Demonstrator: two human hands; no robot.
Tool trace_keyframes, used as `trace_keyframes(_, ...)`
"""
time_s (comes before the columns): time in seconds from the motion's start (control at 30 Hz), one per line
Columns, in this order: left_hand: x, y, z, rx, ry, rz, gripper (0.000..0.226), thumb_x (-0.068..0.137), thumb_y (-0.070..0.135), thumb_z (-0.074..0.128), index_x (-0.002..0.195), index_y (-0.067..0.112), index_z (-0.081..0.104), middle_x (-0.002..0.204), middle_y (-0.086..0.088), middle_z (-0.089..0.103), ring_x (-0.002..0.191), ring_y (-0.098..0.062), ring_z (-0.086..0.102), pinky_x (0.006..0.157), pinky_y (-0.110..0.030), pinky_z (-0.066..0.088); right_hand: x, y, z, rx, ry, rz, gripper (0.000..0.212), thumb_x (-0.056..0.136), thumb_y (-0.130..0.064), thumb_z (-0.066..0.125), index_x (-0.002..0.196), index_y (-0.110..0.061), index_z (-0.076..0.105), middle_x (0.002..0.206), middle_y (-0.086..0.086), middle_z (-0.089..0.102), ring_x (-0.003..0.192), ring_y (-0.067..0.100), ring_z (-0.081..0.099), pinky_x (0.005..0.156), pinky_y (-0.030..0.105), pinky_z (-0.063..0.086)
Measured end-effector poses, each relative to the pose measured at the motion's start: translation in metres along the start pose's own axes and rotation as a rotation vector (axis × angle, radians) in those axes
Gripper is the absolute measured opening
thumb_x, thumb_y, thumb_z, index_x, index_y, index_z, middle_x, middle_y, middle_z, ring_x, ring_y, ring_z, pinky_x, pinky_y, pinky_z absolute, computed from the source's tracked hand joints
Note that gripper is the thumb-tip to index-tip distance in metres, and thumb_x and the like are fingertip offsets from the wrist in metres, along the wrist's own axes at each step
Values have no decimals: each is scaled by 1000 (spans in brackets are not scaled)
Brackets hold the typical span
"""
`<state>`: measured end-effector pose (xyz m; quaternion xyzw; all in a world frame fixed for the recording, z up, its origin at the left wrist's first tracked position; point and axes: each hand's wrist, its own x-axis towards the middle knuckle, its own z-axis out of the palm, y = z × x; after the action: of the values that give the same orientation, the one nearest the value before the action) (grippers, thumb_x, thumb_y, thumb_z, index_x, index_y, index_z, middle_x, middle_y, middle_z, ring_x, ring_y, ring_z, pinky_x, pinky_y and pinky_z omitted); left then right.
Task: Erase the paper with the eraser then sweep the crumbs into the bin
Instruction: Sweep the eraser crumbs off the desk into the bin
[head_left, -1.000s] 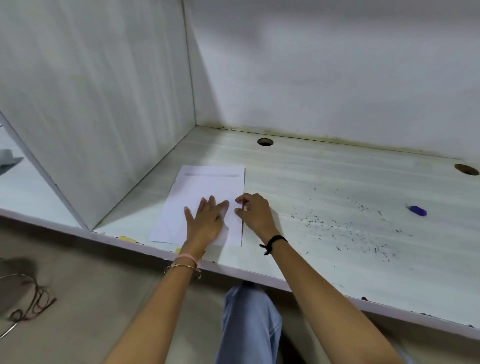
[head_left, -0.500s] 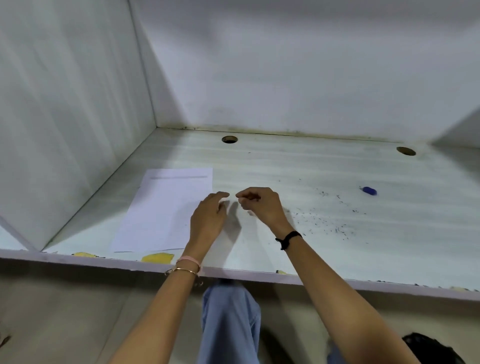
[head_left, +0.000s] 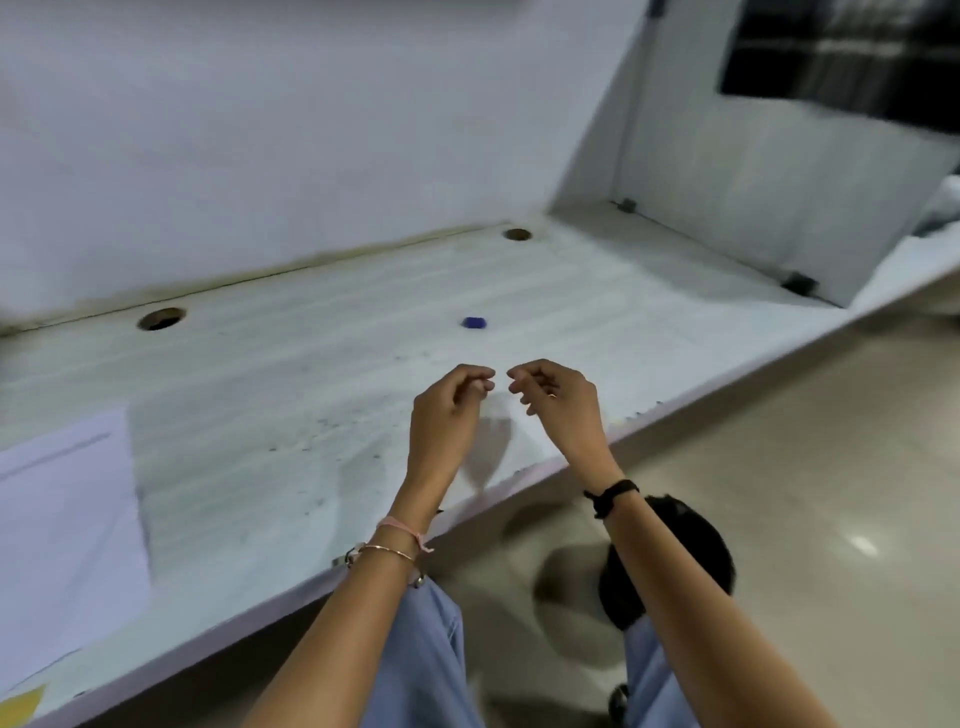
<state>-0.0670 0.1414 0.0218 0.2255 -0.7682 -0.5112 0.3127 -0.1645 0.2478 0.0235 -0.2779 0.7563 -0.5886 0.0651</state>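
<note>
A white sheet of paper (head_left: 62, 530) lies flat at the left end of the pale desk (head_left: 311, 364). A small blue eraser (head_left: 474, 322) sits alone farther back, right of centre. Dark eraser crumbs (head_left: 332, 431) are scattered on the desk between the paper and my hands. My left hand (head_left: 447, 415) and my right hand (head_left: 561, 410) hover side by side above the desk's front edge. Their fingers are loosely curled, the fingertips nearly meet, and they hold nothing. The eraser is a short way beyond them.
Two round cable holes (head_left: 161, 318) (head_left: 517, 234) pierce the desk near its back wall. A white divider panel (head_left: 753, 182) closes the right end. A dark round object (head_left: 675, 561) stands on the floor under the front edge. A yellow scrap (head_left: 21, 701) lies at the front left corner.
Both hands have left the paper and lifted to the right, fingers curling in. The view has swung right, so the paper now sits at the far left.
</note>
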Motion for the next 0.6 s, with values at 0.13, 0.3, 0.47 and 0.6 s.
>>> trace_keyframes(0.13,-11,21,78,-128,-216,53,22,97,8,49,94,16,70,93,8,73,91,-5,68,83,-19,51,-20,33,-70,7,236,57,11,92,-22,59,93,-18,69,77,-8,71,70,-1,62,67,17,50)
trace_keyframes(0.3,-32,11,167,-182,-516,24,21,96,7,52,91,19,68,93,4,73,90,-8,69,86,-25,52,-49,91,-143,-69,508,149,11,92,-20,60,96,-13,67,83,-2,70,75,6,62,65,12,46)
trace_keyframes(0.47,-44,-42,245,-138,-668,-111,23,91,6,52,87,24,67,86,2,72,85,-14,68,86,-30,52,-82,187,-175,-122,538,469,10,90,-18,62,94,-10,67,85,0,69,77,12,62,66,14,46)
trace_keyframes(0.6,-47,-93,299,-55,-738,-243,21,85,14,51,83,29,64,85,3,70,86,-18,66,83,-31,50,-96,260,-182,-107,492,716,17,90,-19,63,102,-8,67,91,5,69,85,23,66,73,29,50)
